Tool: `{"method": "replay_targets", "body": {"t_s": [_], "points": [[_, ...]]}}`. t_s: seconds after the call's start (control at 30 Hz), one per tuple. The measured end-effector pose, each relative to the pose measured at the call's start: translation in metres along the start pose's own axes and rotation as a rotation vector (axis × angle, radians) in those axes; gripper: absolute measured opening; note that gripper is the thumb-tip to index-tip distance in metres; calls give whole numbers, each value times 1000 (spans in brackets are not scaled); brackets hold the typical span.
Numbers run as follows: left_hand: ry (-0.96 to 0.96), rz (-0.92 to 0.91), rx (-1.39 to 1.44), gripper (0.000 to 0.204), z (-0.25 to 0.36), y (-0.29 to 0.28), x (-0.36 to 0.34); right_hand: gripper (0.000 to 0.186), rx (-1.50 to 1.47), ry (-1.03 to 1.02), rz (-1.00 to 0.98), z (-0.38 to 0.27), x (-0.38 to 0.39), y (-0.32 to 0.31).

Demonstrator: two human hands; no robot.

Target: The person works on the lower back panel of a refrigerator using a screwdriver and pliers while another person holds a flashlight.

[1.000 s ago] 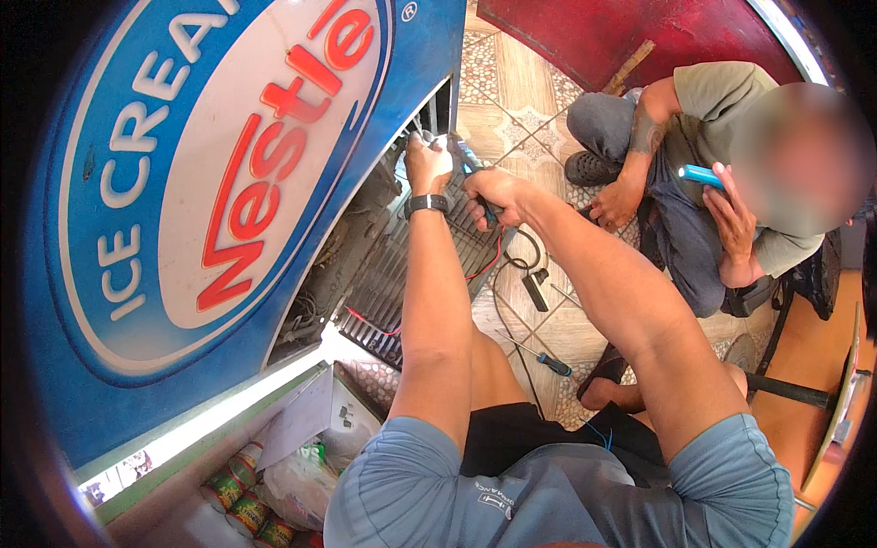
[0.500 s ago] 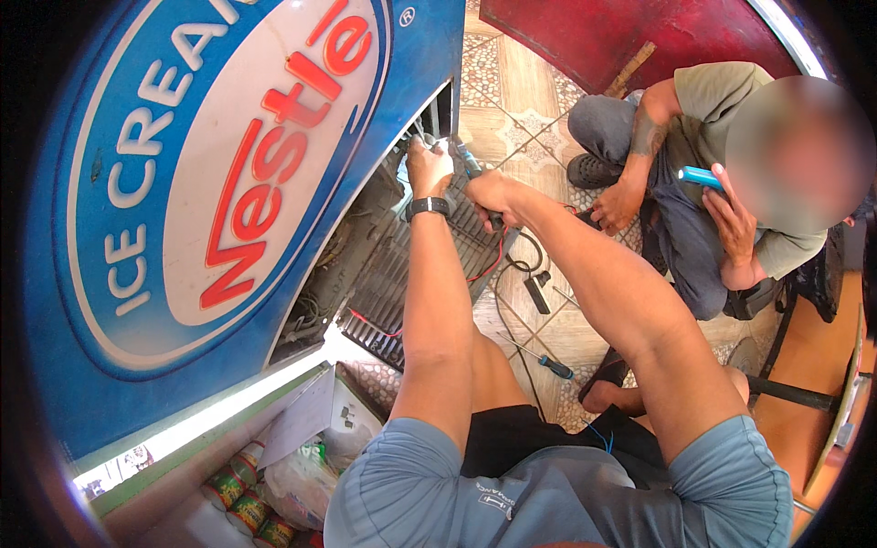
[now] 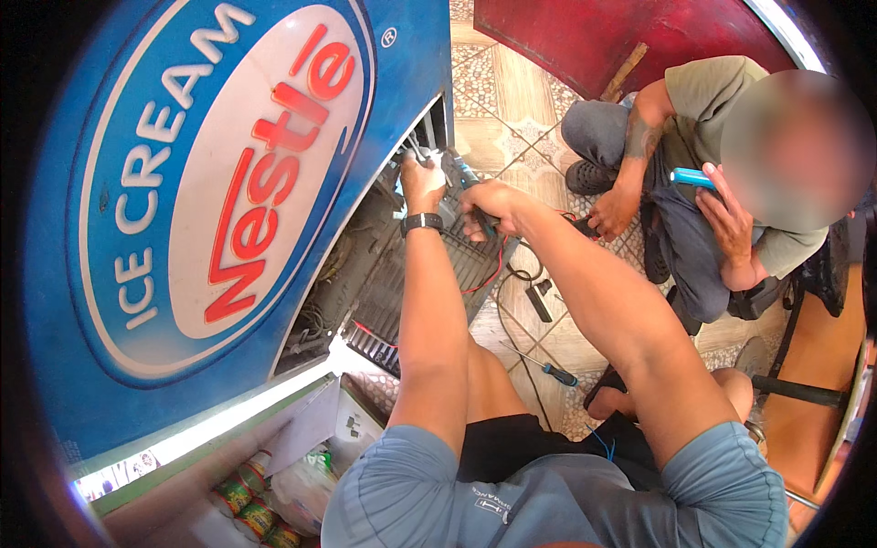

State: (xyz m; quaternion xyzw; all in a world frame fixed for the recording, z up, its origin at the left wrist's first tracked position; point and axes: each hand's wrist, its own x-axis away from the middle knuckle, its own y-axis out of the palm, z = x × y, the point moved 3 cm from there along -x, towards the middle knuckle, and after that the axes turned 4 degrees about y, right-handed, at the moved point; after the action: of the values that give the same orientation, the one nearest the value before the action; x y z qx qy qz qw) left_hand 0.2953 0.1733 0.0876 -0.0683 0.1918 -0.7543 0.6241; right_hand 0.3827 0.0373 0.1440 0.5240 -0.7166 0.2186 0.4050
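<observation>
My left hand (image 3: 423, 185), a watch on its wrist, reaches into the open lower compartment of a blue freezer (image 3: 110, 402). Its fingers are closed by some thin metal tubes (image 3: 414, 144); what they grip is hidden. To its right, my right hand (image 3: 496, 203) is wrapped round a dark-handled tool (image 3: 488, 226), whose kind I cannot make out. Beneath both hands lies a grey slatted grille (image 3: 388, 290). A red wire (image 3: 493, 278) runs below my right hand.
A co-worker (image 3: 722, 119) squats at the right, holding a small blue flashlight (image 3: 694, 177). On the tiles lie a screwdriver (image 3: 558, 374), a black cable (image 3: 518, 358) and a small black block (image 3: 539, 303). Cans (image 3: 254, 516) and a plastic bag (image 3: 300, 484) stand at lower left.
The view has shifted slightly. My left hand stays at the tubes and my right hand still grips the tool, whose handle has turned a little. The co-worker keeps holding the flashlight.
</observation>
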Motion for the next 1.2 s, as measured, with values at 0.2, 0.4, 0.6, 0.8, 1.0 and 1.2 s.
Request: {"method": "replay_targets", "body": {"t_s": [0.2,0.4,0.6,0.8,1.0,1.2], "points": [[18,74,269,34,-12,-13,-14,29,-78,-157,11,54,2,-43],[-38,137,172,33,26,-1,16,44,292,-96,128,200,38,-121],[-337,43,213,34,35,2,7,64,572,-108,332,312,69,-179],[-35,190,114,38,25,11,2,65,529,-97,403,347,76,-190],[92,245,93,42,21,18,-5,66,526,-129,408,353,81,-195],[144,266,111,46,18,17,-7,66,495,-74,477,370,84,-204]]}}
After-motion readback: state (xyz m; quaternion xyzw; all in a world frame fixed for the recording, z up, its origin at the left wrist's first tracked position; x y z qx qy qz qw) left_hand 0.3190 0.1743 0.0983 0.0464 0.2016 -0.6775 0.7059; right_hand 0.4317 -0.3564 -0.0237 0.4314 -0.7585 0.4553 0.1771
